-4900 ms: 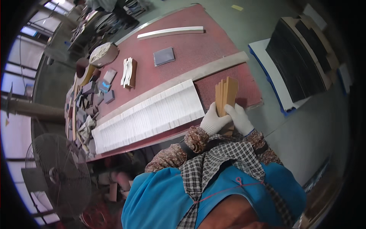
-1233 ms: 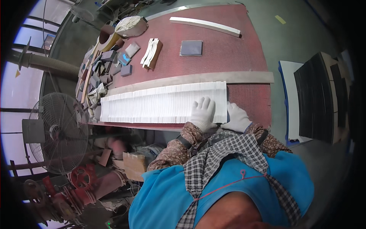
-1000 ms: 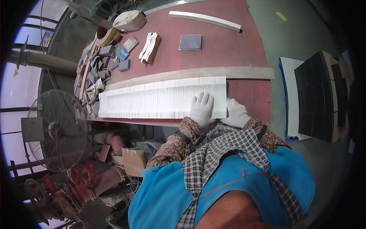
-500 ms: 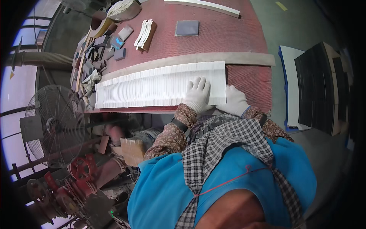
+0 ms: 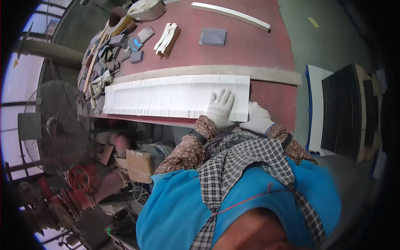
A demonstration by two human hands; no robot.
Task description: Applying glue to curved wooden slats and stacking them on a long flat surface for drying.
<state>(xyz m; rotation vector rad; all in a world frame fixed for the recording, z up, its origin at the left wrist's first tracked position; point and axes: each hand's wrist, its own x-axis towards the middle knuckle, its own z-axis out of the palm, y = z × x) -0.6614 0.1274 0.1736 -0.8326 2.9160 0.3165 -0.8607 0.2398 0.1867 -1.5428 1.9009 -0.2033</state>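
Observation:
A long row of thin white moulded strips (image 5: pixel 166 96), pressed side by side, lies along the near edge of the red mat-covered table. My left hand (image 5: pixel 221 108), in a white knitted glove, rests with its fingers spread over the strips near the right end. Beside the row's right end, my right hand (image 5: pixel 258 118), gloved too, lies on the table with its fingers slightly bent against the last piece. Its thumb is hidden. The right-end section (image 5: pixel 240 100) sticks out a little toward me. Behind the row runs a long flat grey-beige bar (image 5: pixel 275 75).
At the table's far left lie several sanding blocks and scraps (image 5: pixel 112 54). Beyond the bar are a shaped white-and-brown block (image 5: pixel 167 40), a grey square pad (image 5: pixel 213 37) and a white strip (image 5: pixel 231 16). A fan (image 5: pixel 56 125) stands left; stacked dark panels (image 5: pixel 343 116) stand right.
The whole view has shifted, so the table sits slightly lower. The right-end section now juts out toward me past the row's front edge. Both hands stay in about the same places.

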